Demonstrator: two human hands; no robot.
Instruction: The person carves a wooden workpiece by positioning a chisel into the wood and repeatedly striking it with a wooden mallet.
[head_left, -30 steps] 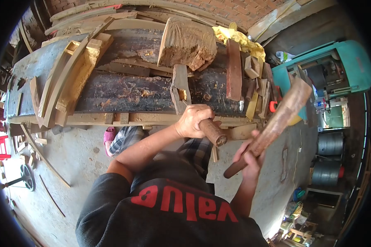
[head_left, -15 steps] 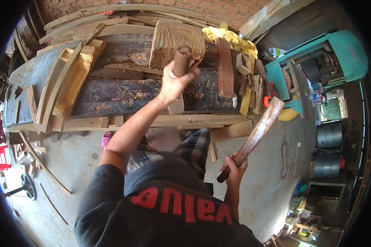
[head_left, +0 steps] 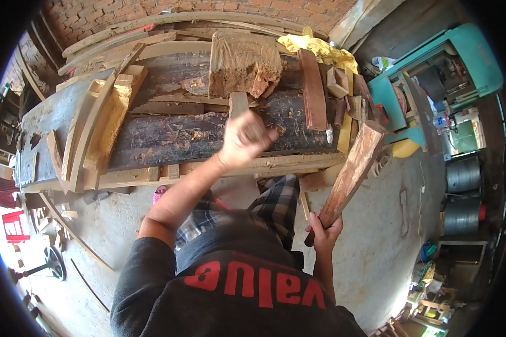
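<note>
My left hand [head_left: 247, 140] is wrapped round the round wooden handle of a broad chisel [head_left: 238, 104], slightly blurred by motion. The chisel's flat blade points away from me, its end right at the lower edge of a wooden block [head_left: 242, 59]. That block lies on the dark bench, its near edge rough and splintered. Out to the right, my right hand [head_left: 326, 229] grips the narrow end of a thick wooden mallet [head_left: 354, 168], whose heavy end is raised toward the bench's right side.
A dark, scarred workbench [head_left: 168, 132] spans the front. Curved wood strips [head_left: 93, 123] lie on its left, a reddish plank [head_left: 313, 90] and small offcuts on its right. A green machine [head_left: 461, 62] stands at the right. More wood strips [head_left: 76, 233] lie on the floor.
My left hand has come down nearer me and turned the chisel, so its blade now points at the block instead of toward me. The mallet has rolled slightly in my right hand.
</note>
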